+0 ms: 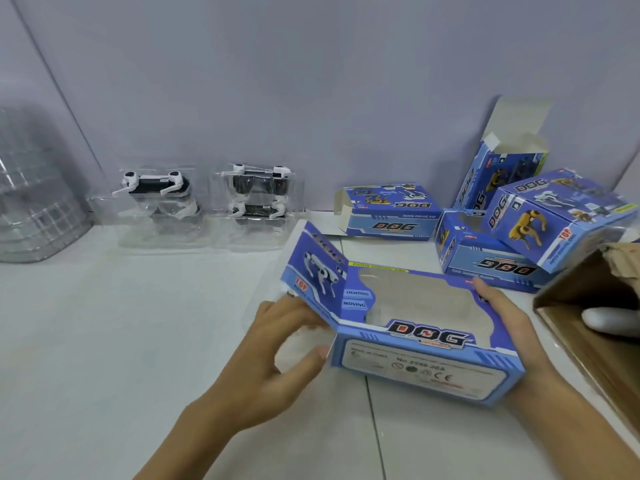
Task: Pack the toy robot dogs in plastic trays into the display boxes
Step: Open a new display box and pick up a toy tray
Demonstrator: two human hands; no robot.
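Note:
A blue "DOG" display box [426, 358] with a cut-out window lies in front of me, its left end flap [311, 268] swung open. My right hand [509, 323] grips the box's right end. My left hand [284, 344] holds a clear plastic tray [298, 344] at the open left end, fingers curled round it; what the tray holds is hidden. Two more clear trays with black-and-white robot dogs stand against the wall, one [156, 188] to the left and one [259, 192] beside it.
Several other blue display boxes lie at the back right: one flat [391, 213], one upright with open flaps [498, 174], two stacked [540, 226]. A brown carton [595, 327] sits at the right edge, a white gloved hand [609, 320] in it. Stacked clear trays [38, 199] stand far left.

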